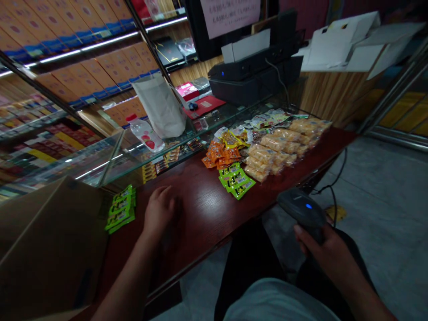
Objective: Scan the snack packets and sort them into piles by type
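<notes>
My right hand (329,254) is wrapped around the handle of a dark barcode scanner (301,207), held off the front edge of the counter with a blue light showing on top. My left hand (159,209) is over the dark red counter top, fingers loosely bent and apart, with nothing seen in them. Just left of it lies a small stack of green snack packets (121,209). More green packets (236,179) are fanned out to its right, beside orange packets (220,154) and a pile of clear bags of pale yellow snacks (267,154).
A cardboard box (53,249) stands at the counter's left end. Behind are a glass case with a bottle (145,133), a white paper bag (162,107) and a black printer (254,67). A cable (334,191) hangs at the right.
</notes>
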Demonstrator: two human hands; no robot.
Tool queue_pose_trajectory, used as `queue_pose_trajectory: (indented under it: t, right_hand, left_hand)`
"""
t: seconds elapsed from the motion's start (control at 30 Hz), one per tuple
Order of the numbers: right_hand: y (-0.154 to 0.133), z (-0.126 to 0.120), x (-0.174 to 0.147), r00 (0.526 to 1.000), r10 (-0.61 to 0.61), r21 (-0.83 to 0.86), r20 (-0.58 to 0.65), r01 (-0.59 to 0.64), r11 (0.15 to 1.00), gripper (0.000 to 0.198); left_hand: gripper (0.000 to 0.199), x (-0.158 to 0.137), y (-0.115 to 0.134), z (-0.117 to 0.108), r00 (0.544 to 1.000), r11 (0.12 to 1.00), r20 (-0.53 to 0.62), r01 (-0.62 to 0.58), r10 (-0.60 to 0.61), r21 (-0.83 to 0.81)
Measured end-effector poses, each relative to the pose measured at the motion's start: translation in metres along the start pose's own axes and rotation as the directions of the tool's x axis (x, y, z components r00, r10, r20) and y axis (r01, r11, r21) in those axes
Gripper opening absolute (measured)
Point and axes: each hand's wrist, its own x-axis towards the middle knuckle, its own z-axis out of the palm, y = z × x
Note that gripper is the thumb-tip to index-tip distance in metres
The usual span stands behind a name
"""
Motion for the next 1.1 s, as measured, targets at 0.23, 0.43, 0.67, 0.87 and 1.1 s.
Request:
queue_pose_trajectory:
  t: [0.23, 0.43, 0.67, 0.87, 1.1]
  right_hand:
    - [-0.003, -0.001, -0.003, 0.997, 0.055, 0.079, -0.046, -0.051, 0.996, 0.036]
    - [-0.006, -0.004, 0.005, 0.996, 0.069, 0.087, -0.057, -0.064, 0.994, 0.034]
    - [-0.027, 0.002, 0.022, 0.998, 0.046, 0.104, -0.030, -0.043, 0.994, 0.034]
    - [-0.051, 0.011, 0.036, 0.999, -0.013, 0.131, 0.034, 0.009, 0.991, 0.032]
    - [-0.091, 0.015, 0.059, 0.985, -0.147, 0.180, 0.093, 0.129, 0.975, 0.032]
  left_hand:
    - [0.039, 0.031, 0.113, 0.038, 0.954, 0.890, 0.059, -0.249, 0.293, -0.382]
    - [0.047, 0.060, 0.140, 0.052, 0.927, 0.911, 0.145, -0.295, 0.346, -0.286]
    - [0.035, 0.072, 0.149, 0.045, 0.926, 0.911, 0.228, -0.209, 0.301, -0.356]
    - [0.014, 0.076, 0.161, 0.017, 0.902, 0.857, 0.310, -0.110, 0.299, -0.504]
    - [0.024, 0.097, 0.174, -0.003, 0.970, 0.553, 0.174, 0.051, 0.171, -0.832]
